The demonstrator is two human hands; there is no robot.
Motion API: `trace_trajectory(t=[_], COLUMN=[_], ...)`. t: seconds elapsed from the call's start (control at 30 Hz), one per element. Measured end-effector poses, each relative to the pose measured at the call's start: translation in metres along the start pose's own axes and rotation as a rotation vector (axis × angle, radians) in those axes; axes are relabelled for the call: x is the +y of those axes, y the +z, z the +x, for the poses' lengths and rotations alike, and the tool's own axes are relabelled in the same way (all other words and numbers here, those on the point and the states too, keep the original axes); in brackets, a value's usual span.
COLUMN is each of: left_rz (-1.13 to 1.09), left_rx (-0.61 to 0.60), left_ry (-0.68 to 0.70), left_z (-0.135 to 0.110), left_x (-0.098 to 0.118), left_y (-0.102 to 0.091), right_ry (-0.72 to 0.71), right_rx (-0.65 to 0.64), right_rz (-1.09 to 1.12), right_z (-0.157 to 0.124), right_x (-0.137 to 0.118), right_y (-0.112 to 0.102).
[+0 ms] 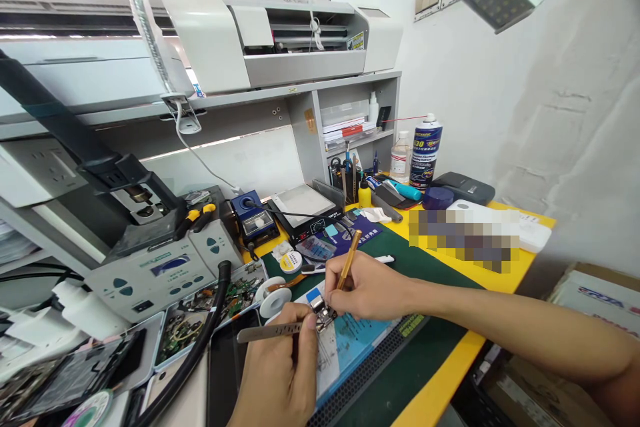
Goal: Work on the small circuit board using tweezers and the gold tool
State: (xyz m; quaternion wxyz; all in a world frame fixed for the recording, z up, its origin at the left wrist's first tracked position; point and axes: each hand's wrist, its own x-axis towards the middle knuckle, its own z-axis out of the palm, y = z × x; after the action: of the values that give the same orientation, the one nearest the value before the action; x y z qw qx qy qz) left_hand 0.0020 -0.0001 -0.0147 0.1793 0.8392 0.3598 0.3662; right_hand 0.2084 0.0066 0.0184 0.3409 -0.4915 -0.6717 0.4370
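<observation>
My left hand [283, 363] pinches a pair of metal tweezers [265, 332], whose tips reach a small metal part [323, 315] on a blue work mat [350, 343]. My right hand [367, 290] grips a gold-coloured pen-like tool [349, 259], held upright with its tip down at the same small part. Both hands are closed around their tools and meet over the part.
A grey rework station [150, 277] and a tray of circuit boards [200, 317] stand at the left, with a black hose [200, 347] across them. Solder reels [274, 299], a blue meter [255, 217] and a hot plate [305, 210] sit behind. A spray can [426, 150] and bottles stand at the back right.
</observation>
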Motion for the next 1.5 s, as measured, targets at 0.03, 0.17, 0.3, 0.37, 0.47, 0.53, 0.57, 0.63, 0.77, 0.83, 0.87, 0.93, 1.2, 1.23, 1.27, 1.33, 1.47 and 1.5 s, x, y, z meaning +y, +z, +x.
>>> trace_trajectory(t=[0.03, 0.17, 0.3, 0.37, 0.47, 0.53, 0.57, 0.63, 0.77, 0.83, 0.87, 0.93, 1.2, 1.23, 1.27, 1.33, 1.47, 1.5], left_rz=[0.007, 0.009, 0.007, 0.000, -0.009, -0.012, -0.012, -0.015, -0.018, -0.024, -0.030, -0.045, -0.076, -0.080, -0.082, -0.085, -0.080, -0.079], left_rx=[0.006, 0.012, 0.000, -0.004, -0.007, -0.004, -0.004, -0.011, -0.030, -0.035, -0.038, -0.042, -0.039, -0.042, -0.044, -0.045, -0.043, -0.044], left_ry=[0.002, 0.004, 0.005, 0.003, 0.002, 0.003, 0.002, -0.001, -0.015, -0.022, -0.023, -0.017, -0.022, -0.025, -0.028, -0.029, -0.027, -0.029], left_z=[-0.0002, -0.0007, -0.0004, -0.0002, 0.0001, 0.0000, -0.0001, -0.0006, -0.0017, -0.0022, -0.0024, -0.0025, -0.0033, -0.0036, -0.0039, -0.0044, -0.0042, -0.0041], left_x=[-0.0002, -0.0004, -0.0004, -0.0001, 0.0004, 0.0002, -0.0001, -0.0010, -0.0024, -0.0029, -0.0030, -0.0032, -0.0054, -0.0063, -0.0071, -0.0085, -0.0087, -0.0083], left_y=[0.0004, 0.0009, 0.0001, -0.0003, -0.0003, 0.0000, 0.0002, 0.0004, 0.0001, 0.0000, 0.0000, 0.0003, 0.0016, 0.0020, 0.0024, 0.0030, 0.0029, 0.0028], right_ry=[0.002, 0.014, 0.008, 0.000, -0.010, -0.019, -0.023, -0.033, -0.045, -0.050, -0.052, -0.053, -0.041, -0.043, -0.046, -0.050, -0.053, -0.058], right_rx=[0.002, 0.018, 0.023, 0.024, 0.020, 0.018, 0.017, 0.014, 0.008, 0.009, 0.010, 0.008, 0.009, 0.006, 0.007, 0.015, 0.015, 0.008], right_rz=[-0.001, -0.003, -0.004, 0.000, 0.007, 0.007, 0.004, -0.005, -0.013, -0.007, -0.005, 0.000, -0.003, -0.005, -0.006, -0.007, -0.004, -0.002], right_z=[0.0001, 0.0005, 0.0009, 0.0009, 0.0006, 0.0002, 0.0000, -0.0003, -0.0003, 0.0000, 0.0002, 0.0005, 0.0019, 0.0021, 0.0022, 0.0021, 0.0015, 0.0015], right_x=[0.0001, 0.0011, 0.0018, 0.0018, 0.0021, 0.0024, 0.0025, 0.0028, 0.0025, 0.0019, 0.0016, 0.0015, 0.0045, 0.0046, 0.0046, 0.0043, 0.0037, 0.0037], right_y=[0.0000, 0.0003, 0.0003, 0.0000, -0.0005, -0.0007, -0.0008, -0.0009, -0.0008, -0.0008, -0.0008, -0.0009, -0.0010, -0.0009, -0.0009, -0.0008, -0.0008, -0.0008])
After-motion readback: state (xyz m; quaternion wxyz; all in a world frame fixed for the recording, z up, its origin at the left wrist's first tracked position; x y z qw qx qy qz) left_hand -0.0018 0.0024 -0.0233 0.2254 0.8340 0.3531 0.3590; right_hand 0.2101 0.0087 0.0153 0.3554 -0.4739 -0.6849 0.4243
